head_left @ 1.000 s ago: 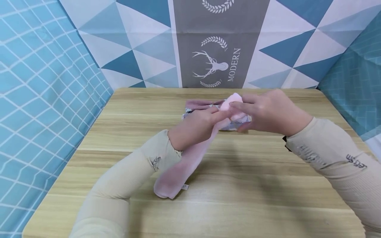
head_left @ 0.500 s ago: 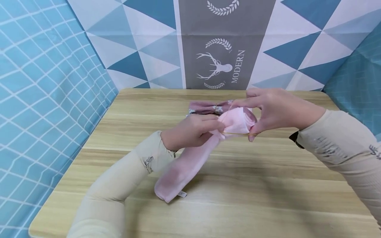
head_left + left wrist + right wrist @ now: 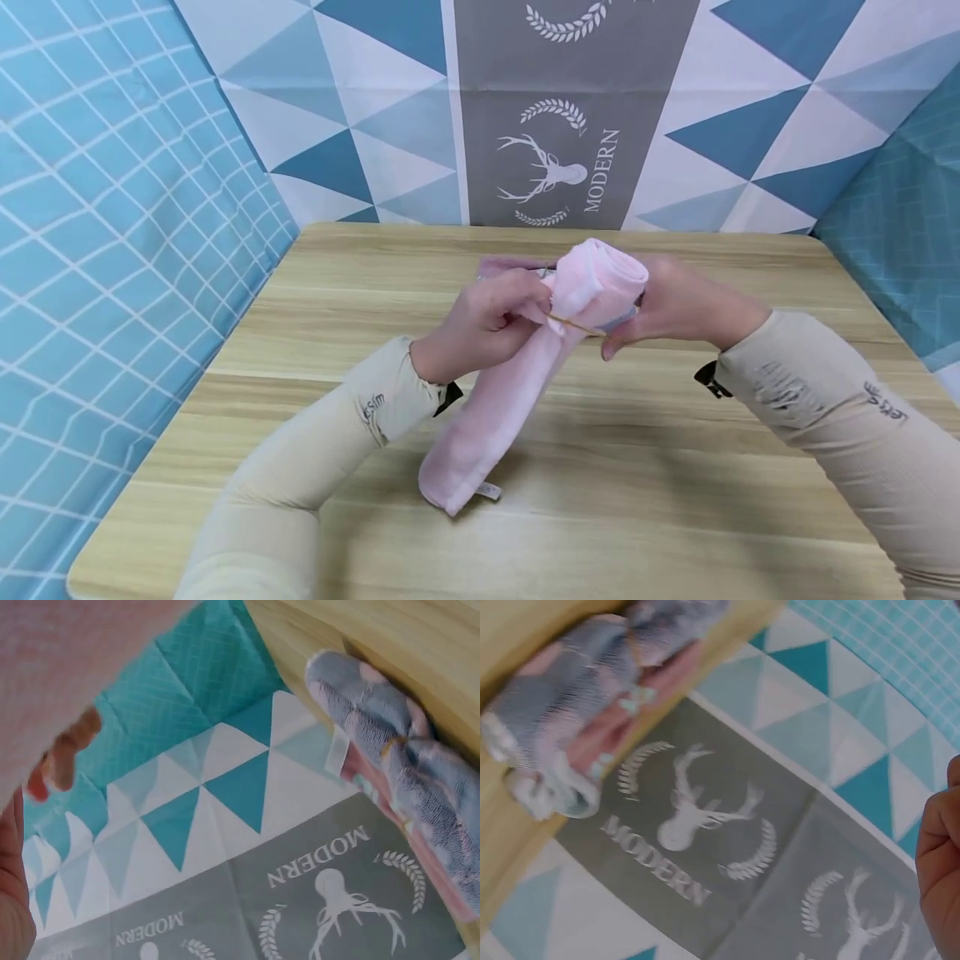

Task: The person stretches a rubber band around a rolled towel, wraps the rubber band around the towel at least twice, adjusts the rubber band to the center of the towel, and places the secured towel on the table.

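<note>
A long, soft pale-pink cloth (image 3: 528, 367) slants, its upper end coiled. A thin, yellow-brown string-like band (image 3: 573, 324) runs taut across the cloth.

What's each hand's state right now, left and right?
Left hand: closed, pinching the towel, band at its fingertips.
Right hand: holding the band's other end at the thumb; fingers mostly hidden behind the towel.

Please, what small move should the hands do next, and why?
Perhaps the right hand should bring the yellowish band further around the pink cloth: the band stretches from the left hand across the cloth's near side, and the grey patterned bundle has a similar band around it.
</note>
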The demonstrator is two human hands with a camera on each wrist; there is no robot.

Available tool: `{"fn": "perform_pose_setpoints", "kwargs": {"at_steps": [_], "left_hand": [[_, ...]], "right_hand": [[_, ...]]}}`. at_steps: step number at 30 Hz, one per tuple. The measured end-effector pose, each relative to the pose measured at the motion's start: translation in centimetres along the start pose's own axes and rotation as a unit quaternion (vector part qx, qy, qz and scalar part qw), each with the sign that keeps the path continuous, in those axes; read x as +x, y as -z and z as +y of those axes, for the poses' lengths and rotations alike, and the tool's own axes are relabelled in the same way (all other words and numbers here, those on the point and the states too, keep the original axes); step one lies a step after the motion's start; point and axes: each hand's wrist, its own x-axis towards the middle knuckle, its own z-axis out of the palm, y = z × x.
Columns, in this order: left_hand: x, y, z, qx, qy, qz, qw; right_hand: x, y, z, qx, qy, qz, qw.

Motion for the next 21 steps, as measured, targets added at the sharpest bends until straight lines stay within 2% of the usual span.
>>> {"fn": "perform_pose_setpoints", "kwargs": {"at_steps": [1, 3, 6, 8, 12, 15, 17, 19, 21], "left_hand": [[0.0, 0.0, -0.2, -0.004, 0.007, 0.005, 1.0000], [-0.2, 0.1, -0.4, 0.003, 0.026, 0.011, 0.9996], [-0.3, 0.1, -0.7, 0.022, 0.045, 0.013, 0.9987], [-0.2, 0.0, -0.9, 0.020, 0.046, 0.013, 0.9987], [-0.1, -0.3, -1.1, 0.015, 0.024, 0.014, 0.9995], [-0.7, -0.2, -0.7, -0.040, 0.067, -0.013, 0.9969], [-1.1, -0.2, -0.2, -0.098, 0.118, -0.039, 0.9874], [-1.3, -0.4, 0.2, -0.152, 0.174, -0.061, 0.9710], [-1.3, -0.7, 0.4, -0.171, 0.211, -0.060, 0.9607]], "right_hand": [[-0.1, -0.2, 0.1, -0.008, -0.003, 0.008, 1.000], [-0.3, -0.6, 0.5, -0.014, 0.020, 0.030, 0.999], [-0.5, -1.5, 1.3, -0.016, 0.103, 0.070, 0.992], [-0.5, -2.4, 1.4, -0.003, 0.131, 0.093, 0.987], [-0.3, -4.7, 1.2, 0.046, 0.123, 0.157, 0.979], [-0.4, -6.0, 1.1, 0.129, 0.100, 0.199, 0.966], [-0.6, -6.5, 1.1, 0.182, 0.096, 0.219, 0.954], [-0.8, -6.7, 1.1, 0.215, 0.097, 0.238, 0.942], [-0.9, -6.7, 1.1, 0.229, 0.094, 0.259, 0.934]]}}
